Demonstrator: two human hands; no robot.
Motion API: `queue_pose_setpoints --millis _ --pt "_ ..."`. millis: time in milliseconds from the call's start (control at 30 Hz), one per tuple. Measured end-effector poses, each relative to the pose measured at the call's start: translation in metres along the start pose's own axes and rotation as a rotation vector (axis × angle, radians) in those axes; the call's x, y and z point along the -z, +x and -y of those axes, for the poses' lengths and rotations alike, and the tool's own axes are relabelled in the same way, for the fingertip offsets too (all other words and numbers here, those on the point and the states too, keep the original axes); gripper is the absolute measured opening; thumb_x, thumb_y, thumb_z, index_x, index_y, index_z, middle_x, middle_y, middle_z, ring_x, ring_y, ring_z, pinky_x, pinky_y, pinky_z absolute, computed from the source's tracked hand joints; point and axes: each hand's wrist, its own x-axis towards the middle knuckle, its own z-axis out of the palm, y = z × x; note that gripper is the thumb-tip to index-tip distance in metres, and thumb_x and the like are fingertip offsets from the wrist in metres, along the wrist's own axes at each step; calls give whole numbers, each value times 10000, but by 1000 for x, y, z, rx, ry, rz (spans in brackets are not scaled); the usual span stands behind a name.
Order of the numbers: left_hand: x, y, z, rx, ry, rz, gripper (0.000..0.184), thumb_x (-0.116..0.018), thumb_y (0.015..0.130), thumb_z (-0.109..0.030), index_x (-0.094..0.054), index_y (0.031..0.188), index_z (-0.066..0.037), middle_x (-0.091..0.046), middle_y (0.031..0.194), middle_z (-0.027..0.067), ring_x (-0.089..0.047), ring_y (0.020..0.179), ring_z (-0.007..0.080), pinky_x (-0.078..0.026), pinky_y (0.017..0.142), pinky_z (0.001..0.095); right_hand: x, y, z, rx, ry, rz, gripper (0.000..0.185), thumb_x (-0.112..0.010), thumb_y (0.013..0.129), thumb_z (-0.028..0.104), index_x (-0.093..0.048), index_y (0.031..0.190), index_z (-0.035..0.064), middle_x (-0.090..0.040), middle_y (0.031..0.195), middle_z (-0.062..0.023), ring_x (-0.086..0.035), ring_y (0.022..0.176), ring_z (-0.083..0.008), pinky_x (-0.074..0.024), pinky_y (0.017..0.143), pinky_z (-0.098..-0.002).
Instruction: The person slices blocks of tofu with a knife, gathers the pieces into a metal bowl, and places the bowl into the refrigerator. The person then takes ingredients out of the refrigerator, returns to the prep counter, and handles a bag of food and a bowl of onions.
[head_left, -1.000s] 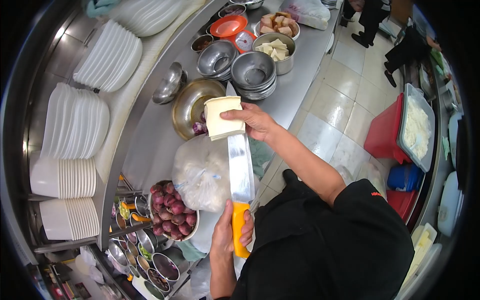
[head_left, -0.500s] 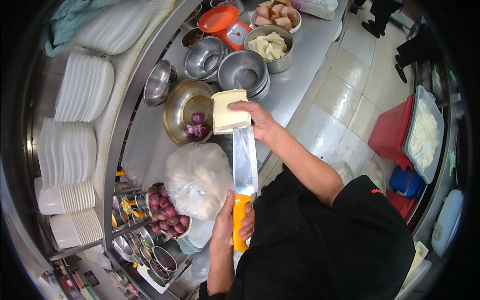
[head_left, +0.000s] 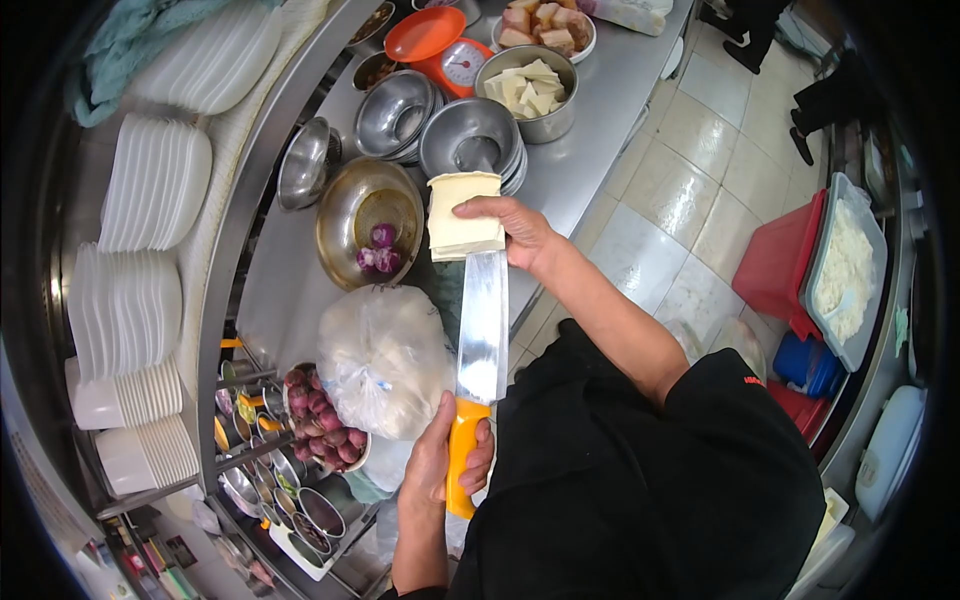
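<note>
My right hand [head_left: 525,232] is closed on a pale, layered block of tofu [head_left: 465,228], with the thumb across its top face. My left hand [head_left: 450,455] grips the yellow handle of a wide-bladed knife [head_left: 482,325]. The blade points at the block, its end meeting or passing under the near edge; which of these I cannot tell. Beyond the block stands a stack of metal bowls [head_left: 470,135]. A steel pot [head_left: 550,125] holds cut pale pieces. To the left, peeled red onions [head_left: 380,258] lie in a wide metal bowl [head_left: 340,225].
A filled plastic bag [head_left: 385,360] and a container of red onions [head_left: 325,430] sit on the near left. An orange kitchen scale [head_left: 445,68] stands at the back. White plates [head_left: 155,180] line the left shelf. A red bin [head_left: 775,260] is on the right; people's legs [head_left: 755,35] show behind.
The knife handle has moved down and left, and more of the blade shows below the block. My right hand still holds the tofu. The whole view has shifted slightly.
</note>
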Motion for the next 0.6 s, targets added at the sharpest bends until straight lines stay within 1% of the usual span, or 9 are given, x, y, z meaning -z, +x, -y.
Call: queue_pose_setpoints --millis 133,233,333,433,533,567,600 --pt "1 -14 12 -9 26 -50 659 -280 968 -619 -515 863 -13 -460 579 76 -404 361 149 -366 342 264 5 5 5 21 4 -5 520 -705 750 41 -529 1238 4 -626 1123 -161 -640 1017 -288 -523 916 -452" --pt "5 -33 24 -101 243 -164 622 -304 983 -584 -521 831 -22 -470 563 68 -393 350 126 -355 346 247 5 3 11 20 2 -25 501 -703 753 34 -539 1226 2 -630 1119 -160 -644 1010 -282 -522 923 -438" --pt "7 -68 32 -72 375 -336 611 -365 975 -569 -530 832 2 -469 542 69 -400 352 123 -344 353 241 6 3 21 28 -41 -70 492 -699 757 29 -539 1221 0 -630 1118 -156 -646 1007 -275 -524 923 -429" --pt "15 -104 37 -51 381 -432 596 -428 959 -558 -543 827 12 -473 529 65 -411 354 127 -338 363 237 3 0 31 73 -104 -68 496 -712 754 49 -542 1217 -1 -632 1117 -153 -648 1004 -272 -527 920 -422" --pt "30 -122 43 -162 350 -456 617 -432 960 -542 -544 846 54 -491 563 109 -416 374 144 -342 356 243 0 -6 40 73 -56 -79 495 -712 763 105 -534 1209 -13 -631 1098 -151 -641 1027 -270 -515 948 -418" --pt "33 -121 44 -178 346 -462 599 -444 959 -531 -545 827 45 -486 544 101 -417 369 144 -341 354 245 0 -3 40 125 -31 -95 533 -656 837 289 -516 1245 -24 -619 1140 -183 -631 1047 -301 -494 964 -454" --pt "33 -117 45 -220 371 -482 596 -451 954 -538 -547 824 35 -484 539 88 -420 367 140 -340 359 243 -2 -6 42 88 54 -103 559 -599 863 359 -508 1260 -25 -610 1159 -196 -625 1057 -314 -483 971 -466"
